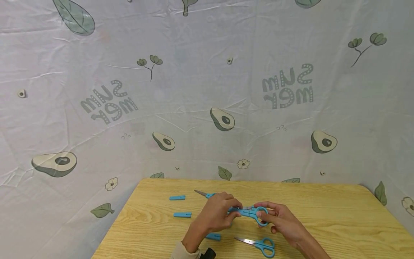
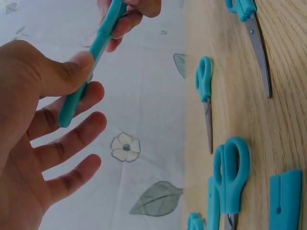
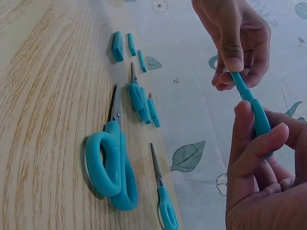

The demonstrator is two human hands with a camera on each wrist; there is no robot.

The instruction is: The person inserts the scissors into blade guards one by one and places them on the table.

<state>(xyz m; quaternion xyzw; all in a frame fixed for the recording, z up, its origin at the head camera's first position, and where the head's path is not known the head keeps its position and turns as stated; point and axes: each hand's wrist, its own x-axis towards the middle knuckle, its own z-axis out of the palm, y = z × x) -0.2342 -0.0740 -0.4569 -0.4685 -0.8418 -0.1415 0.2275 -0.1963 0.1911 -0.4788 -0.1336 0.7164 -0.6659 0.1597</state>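
Note:
In the head view, both hands hold one pair of blue-handled scissors (image 1: 262, 216) above the table. Its blades are hidden inside a blue blade cover (image 1: 246, 212). My left hand (image 1: 220, 211) pinches the cover near its closed end between thumb and index finger; in the left wrist view the other fingers of this hand (image 2: 29, 139) are spread apart. My right hand (image 1: 284, 220) grips the handle loops with thumb and fingers. Seen edge-on in the right wrist view, the scissors and cover (image 3: 261, 120) form one slim line between the two hands.
Uncovered scissors (image 1: 259, 244) lie in front of my hands, blades pointing left. Another pair (image 1: 202, 193) lies behind my left hand, partly hidden. Loose blue covers (image 1: 177, 198) lie at the table's left side, one (image 1: 213, 236) by my left forearm. A printed curtain (image 1: 194, 90) hangs behind the table.

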